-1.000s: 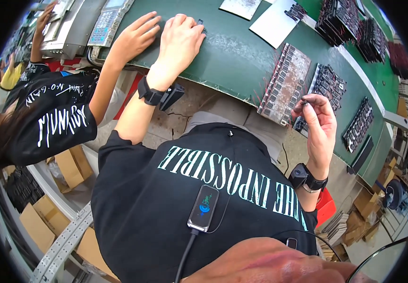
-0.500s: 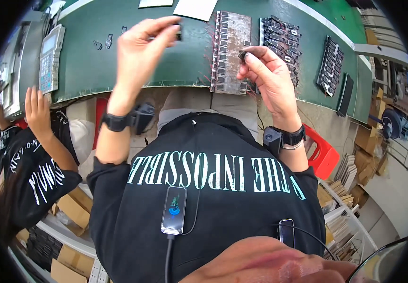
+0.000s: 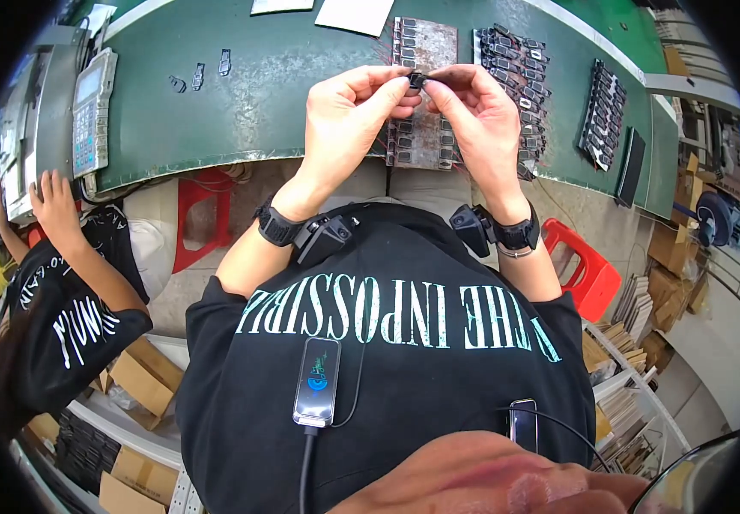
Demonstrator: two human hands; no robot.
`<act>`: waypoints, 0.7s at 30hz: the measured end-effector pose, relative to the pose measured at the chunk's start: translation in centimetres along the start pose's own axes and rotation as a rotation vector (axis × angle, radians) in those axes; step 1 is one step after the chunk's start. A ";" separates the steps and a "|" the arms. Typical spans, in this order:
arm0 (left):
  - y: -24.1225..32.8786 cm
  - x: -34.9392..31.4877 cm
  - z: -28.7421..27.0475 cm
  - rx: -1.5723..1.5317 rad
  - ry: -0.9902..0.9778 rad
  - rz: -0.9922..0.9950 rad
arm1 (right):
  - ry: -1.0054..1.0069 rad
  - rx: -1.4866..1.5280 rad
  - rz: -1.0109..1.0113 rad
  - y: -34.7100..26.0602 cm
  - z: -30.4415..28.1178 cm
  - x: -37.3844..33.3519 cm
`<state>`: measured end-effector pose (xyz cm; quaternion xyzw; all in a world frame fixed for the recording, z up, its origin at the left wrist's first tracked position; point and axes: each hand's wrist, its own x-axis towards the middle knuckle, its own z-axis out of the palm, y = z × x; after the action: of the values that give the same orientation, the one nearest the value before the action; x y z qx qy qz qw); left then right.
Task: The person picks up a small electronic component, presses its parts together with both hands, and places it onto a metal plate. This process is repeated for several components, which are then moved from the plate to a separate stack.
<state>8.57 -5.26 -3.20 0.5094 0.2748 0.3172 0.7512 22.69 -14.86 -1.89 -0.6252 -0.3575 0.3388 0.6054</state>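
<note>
Currently, a small black part (image 3: 416, 80) is held up over the bench (image 3: 276, 116), clamped from both sides by the fingers of the left hand (image 3: 343, 111) and the right hand (image 3: 486, 111). Below and beyond the fingers, a rusty metal plate (image 3: 434, 38) is lined along its edges with small dark-framed pieces. Right of the fingers, a dense cluster of black pieces (image 3: 507, 56) is laid out, then a second cluster (image 3: 601, 116) and a plain dark strip (image 3: 630, 167). Far beyond the fingers, to the left, a white sheet (image 3: 355, 15) is seen. The bench's green surface is scuffed pale left of the fingers, where a loose black piece (image 3: 225, 62) is accompanied by two more; farther left, a keypad device (image 3: 92, 116) is placed. Toward the wearer from the fingers, to the right, a red stool (image 3: 582, 270) is seen on the floor near stacked cardboard.
</note>
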 end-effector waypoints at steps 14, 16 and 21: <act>-0.6 -0.3 -0.1 -0.021 -0.009 -0.029 | -0.044 -0.048 0.104 0.6 -0.8 0.6; -0.7 -0.3 -0.1 -0.023 -0.009 -0.032 | -0.093 0.017 0.137 0.5 -1.1 0.8; -0.7 -0.3 -0.2 -0.005 -0.019 -0.049 | -0.223 0.135 0.193 0.6 -1.9 1.3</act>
<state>8.34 -5.53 -3.87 0.5034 0.2793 0.2945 0.7628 25.02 -14.71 -2.46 -0.5730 -0.3373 0.4858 0.5673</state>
